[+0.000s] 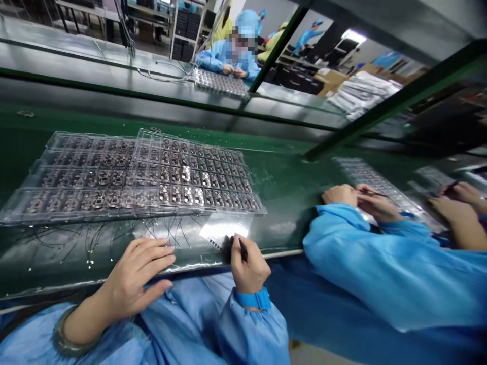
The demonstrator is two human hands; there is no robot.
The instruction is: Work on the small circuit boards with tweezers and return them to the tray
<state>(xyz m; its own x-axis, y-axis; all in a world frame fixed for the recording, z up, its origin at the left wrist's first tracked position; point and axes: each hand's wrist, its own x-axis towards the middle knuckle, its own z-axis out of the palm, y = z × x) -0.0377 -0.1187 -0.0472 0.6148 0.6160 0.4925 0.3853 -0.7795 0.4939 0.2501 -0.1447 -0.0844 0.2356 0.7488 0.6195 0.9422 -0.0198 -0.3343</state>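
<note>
My left hand [139, 274] is held over the bench's front edge with its fingers apart and nothing in it. Thin dark wires [91, 248] with small pale ends lie loose beside it. In my right hand [249, 266], the fingers are closed around slim black tweezers [242, 249], whose tips are hard to make out. Under them lies a white sheet [226, 226] with a row of small black pieces along its lower edge. Beyond both hands, a clear plastic tray [198, 175] of small circuit boards overlaps the right part of another filled clear tray [79, 175].
At the right, a co-worker's hands [359, 197] work beside another tray [375, 185], with more hands [460, 203] farther right. A green post [395, 96] slants above the green bench [281, 187]. Across the line, a person [236, 56] handles a tray [220, 83].
</note>
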